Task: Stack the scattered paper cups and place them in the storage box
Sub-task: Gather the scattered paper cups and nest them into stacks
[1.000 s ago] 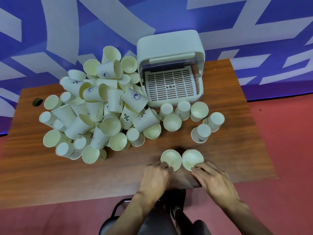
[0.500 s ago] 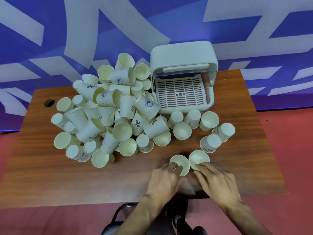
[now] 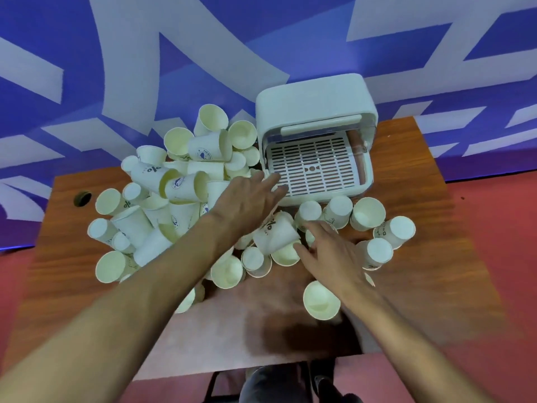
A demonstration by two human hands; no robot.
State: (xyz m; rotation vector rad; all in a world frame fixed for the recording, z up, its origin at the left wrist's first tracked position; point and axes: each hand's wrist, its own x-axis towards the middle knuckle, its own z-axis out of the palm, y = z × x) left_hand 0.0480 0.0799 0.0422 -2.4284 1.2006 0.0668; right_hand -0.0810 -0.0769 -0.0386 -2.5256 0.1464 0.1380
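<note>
We take the storage box [image 3: 313, 109] as our mark. It stands at the far edge of the table [image 3: 436, 257], lid raised, its slotted tray [image 3: 315, 158] bare. The heap of paper cups [image 3: 180, 187] lies to the left of the box, and a looser row of cups [image 3: 367, 212] stands along its front.

Our left hand [image 3: 250, 196] reaches over the heap toward the box's front-left corner, fingers straight and holding nothing. Our right hand [image 3: 328, 257] hangs in front of the box, fingers spread and also holding nothing. We cannot tell whether its fingertips touch a cup.

Between the two hands, just in front of that corner, lies a tipped cup [image 3: 273, 234] marked with a percent sign. Its long axis slants from the box corner back toward us. The left hand hides one end, so we cannot tell which way its mouth faces. We judge the right hand the nearer to it. One upright cup [image 3: 321, 299] stands apart, nearer us, beside the right wrist.
</note>
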